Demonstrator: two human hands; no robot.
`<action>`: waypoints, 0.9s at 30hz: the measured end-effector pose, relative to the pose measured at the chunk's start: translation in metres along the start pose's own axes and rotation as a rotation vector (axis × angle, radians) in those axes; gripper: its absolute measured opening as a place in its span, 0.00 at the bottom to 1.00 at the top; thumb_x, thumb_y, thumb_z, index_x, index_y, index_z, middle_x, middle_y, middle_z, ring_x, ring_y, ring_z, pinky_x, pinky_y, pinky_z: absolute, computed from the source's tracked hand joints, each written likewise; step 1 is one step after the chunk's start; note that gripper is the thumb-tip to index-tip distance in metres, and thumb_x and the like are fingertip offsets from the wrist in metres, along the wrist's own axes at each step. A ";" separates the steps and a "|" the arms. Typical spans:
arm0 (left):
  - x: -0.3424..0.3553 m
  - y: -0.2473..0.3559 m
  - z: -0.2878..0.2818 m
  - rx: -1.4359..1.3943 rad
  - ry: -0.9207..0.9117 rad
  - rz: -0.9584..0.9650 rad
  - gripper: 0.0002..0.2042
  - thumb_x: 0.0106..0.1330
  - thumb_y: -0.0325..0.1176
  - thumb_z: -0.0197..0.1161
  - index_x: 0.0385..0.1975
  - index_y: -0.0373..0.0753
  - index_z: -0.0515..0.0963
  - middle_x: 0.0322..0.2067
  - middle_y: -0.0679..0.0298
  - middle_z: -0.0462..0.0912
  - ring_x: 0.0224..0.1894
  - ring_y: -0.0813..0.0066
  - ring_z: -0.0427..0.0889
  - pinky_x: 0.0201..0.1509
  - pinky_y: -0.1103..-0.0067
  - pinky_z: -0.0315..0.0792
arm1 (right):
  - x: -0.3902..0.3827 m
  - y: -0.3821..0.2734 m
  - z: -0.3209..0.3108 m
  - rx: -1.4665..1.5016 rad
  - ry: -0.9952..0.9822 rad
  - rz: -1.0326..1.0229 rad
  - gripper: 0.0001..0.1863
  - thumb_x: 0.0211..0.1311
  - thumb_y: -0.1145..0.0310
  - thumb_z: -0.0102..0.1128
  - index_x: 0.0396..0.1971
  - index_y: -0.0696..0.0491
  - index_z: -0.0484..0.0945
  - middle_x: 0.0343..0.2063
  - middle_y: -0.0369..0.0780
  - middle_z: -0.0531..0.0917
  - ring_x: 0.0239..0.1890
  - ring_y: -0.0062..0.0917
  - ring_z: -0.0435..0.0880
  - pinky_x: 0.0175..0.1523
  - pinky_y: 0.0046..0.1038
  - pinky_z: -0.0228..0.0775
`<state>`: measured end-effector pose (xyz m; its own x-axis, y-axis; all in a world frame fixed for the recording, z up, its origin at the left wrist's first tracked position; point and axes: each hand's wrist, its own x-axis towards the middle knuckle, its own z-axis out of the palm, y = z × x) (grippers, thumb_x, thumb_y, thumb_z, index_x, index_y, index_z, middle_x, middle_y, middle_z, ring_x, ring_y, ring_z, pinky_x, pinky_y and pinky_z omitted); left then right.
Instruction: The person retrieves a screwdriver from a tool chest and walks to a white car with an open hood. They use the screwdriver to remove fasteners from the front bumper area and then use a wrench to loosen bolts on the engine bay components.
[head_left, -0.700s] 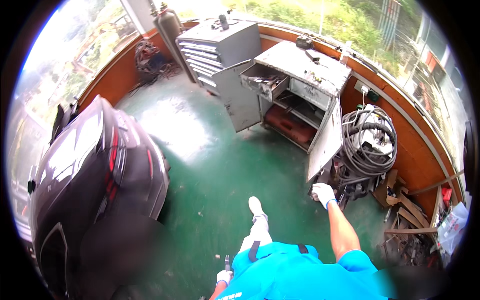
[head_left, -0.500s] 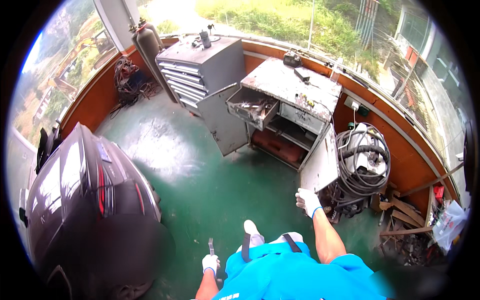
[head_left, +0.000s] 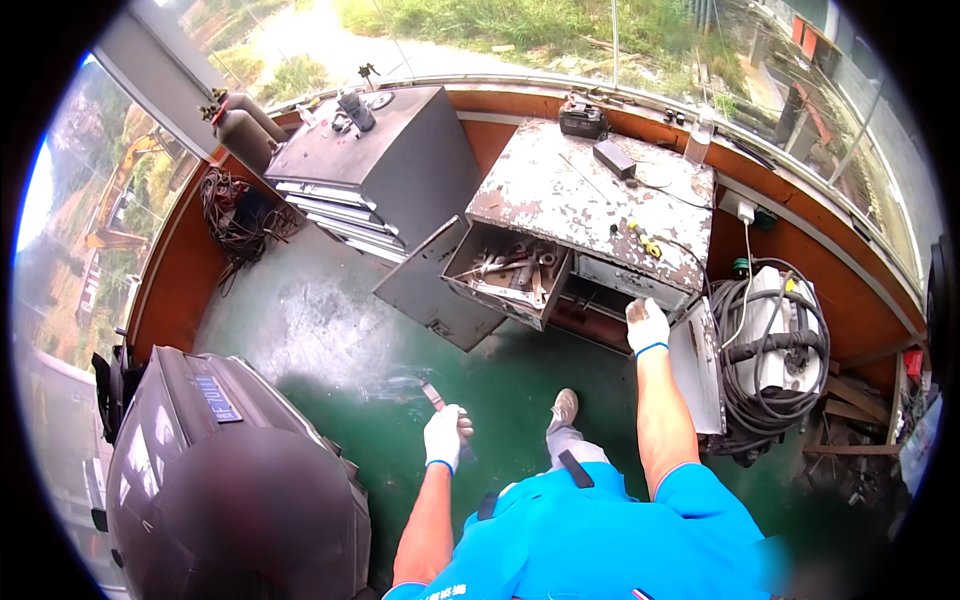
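Observation:
My left hand, in a white glove, is closed round a flat metal tool held upright above the green floor, left of my foot. My gloved right hand is raised at the front of the worn metal cabinet, fingers loosely bent with nothing visible in them; contact with the cabinet is unclear. The cabinet's left drawer stands pulled out, full of metal tools. Its doors hang open, with a dark shelf space below the drawers. A black adapter and a battery-like box sit on top.
A grey drawer chest and gas cylinders stand at the back left, near tangled cables. A dark vehicle is at lower left. Coiled hose on a machine and scrap wood are at right.
The cabinet is closer in view. My left hand and tool have come up and forward. My right hand has risen from low beside the open door to the cabinet's front.

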<state>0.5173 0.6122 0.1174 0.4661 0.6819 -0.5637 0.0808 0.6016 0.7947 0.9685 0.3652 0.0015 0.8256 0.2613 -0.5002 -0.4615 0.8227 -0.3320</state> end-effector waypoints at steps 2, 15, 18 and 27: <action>0.007 0.023 0.033 0.140 0.046 -0.029 0.12 0.74 0.37 0.58 0.40 0.32 0.77 0.34 0.59 0.82 0.30 0.71 0.81 0.35 0.75 0.77 | 0.008 0.030 0.023 0.070 0.133 -0.021 0.05 0.68 0.70 0.63 0.35 0.56 0.80 0.31 0.42 0.85 0.33 0.33 0.86 0.43 0.34 0.86; 0.151 0.047 0.170 -0.034 -0.149 -0.099 0.12 0.75 0.42 0.60 0.48 0.41 0.77 0.43 0.62 0.82 0.47 0.66 0.81 0.53 0.56 0.78 | 0.000 0.044 0.065 0.347 0.379 -0.038 0.02 0.67 0.74 0.64 0.35 0.50 0.81 0.30 0.33 0.83 0.30 0.23 0.82 0.37 0.27 0.82; 0.154 0.044 0.168 -0.101 -0.154 -0.127 0.10 0.75 0.40 0.61 0.48 0.43 0.77 0.40 0.63 0.82 0.46 0.66 0.81 0.54 0.54 0.77 | -0.009 0.048 0.067 0.278 0.315 -0.052 0.03 0.66 0.71 0.66 0.33 0.48 0.80 0.27 0.33 0.82 0.27 0.22 0.81 0.34 0.25 0.78; 0.161 0.054 0.167 -0.384 -0.191 -0.185 0.09 0.75 0.37 0.62 0.48 0.41 0.76 0.45 0.60 0.80 0.51 0.62 0.79 0.64 0.52 0.73 | -0.049 0.051 0.095 0.211 0.012 -0.065 0.10 0.72 0.62 0.61 0.30 0.48 0.82 0.31 0.36 0.86 0.25 0.21 0.78 0.29 0.23 0.73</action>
<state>0.7438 0.6848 0.1078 0.6316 0.4812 -0.6078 -0.1372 0.8410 0.5233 0.9350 0.4424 0.0850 0.8469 0.1990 -0.4931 -0.3279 0.9255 -0.1897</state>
